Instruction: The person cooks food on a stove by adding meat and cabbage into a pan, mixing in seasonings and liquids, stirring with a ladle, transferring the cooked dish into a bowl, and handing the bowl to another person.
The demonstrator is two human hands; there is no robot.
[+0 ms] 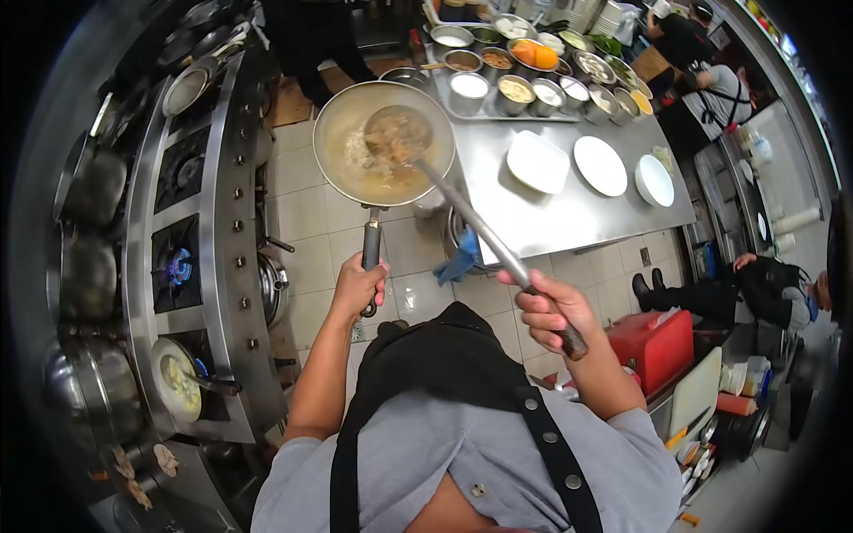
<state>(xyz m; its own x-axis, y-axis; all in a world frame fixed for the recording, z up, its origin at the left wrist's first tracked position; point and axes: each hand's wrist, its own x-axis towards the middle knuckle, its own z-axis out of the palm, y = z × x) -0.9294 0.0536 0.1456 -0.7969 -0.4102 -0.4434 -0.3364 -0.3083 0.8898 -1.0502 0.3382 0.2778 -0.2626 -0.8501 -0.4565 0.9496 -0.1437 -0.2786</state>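
Note:
My left hand point(355, 291) is wrapped round the black handle of a frying pan point(338, 173), holding it up over the floor between the stove and the steel table. Pale bits and a yellowish liquid lie in the pan. My right hand point(553, 313) grips the dark end of a long-handled ladle point(475, 220). The ladle's round bowl is inside the pan and holds brownish pieces of food point(395, 135); what they are I cannot make out.
On the steel table point(533, 226) stand a squarish white plate point(538, 163), an oval plate point(601, 166), a white bowl point(654, 180) and several ingredient tins point(515, 94). Left is a stove point(216, 222) with a lit burner point(179, 266) and another pan point(180, 382). Other people are at the right and back.

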